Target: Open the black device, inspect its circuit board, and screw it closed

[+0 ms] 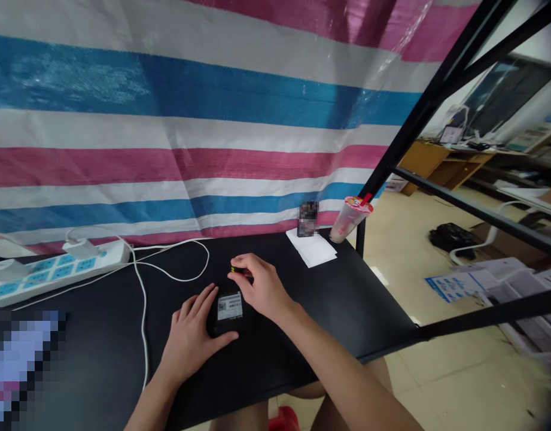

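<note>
**Black rounded box [225, 320] held beneath a spread left grip**

The black rounded box, a white printed label [230, 306] stuck on its top, is laid on the black bench [100, 365], with the spread fingers of the left hand [192, 335] pressed against it. A small black-and-yellow piece [236, 270] is pinched in the right hand [257, 287], just above the box. A white cable [143, 323] is looped beside a power strip [55, 272]. A clear plastic cup [349, 218] with a red straw is placed near a stack of white paper [311, 248], before a striped woven tarpaulin [167, 120].
</note>
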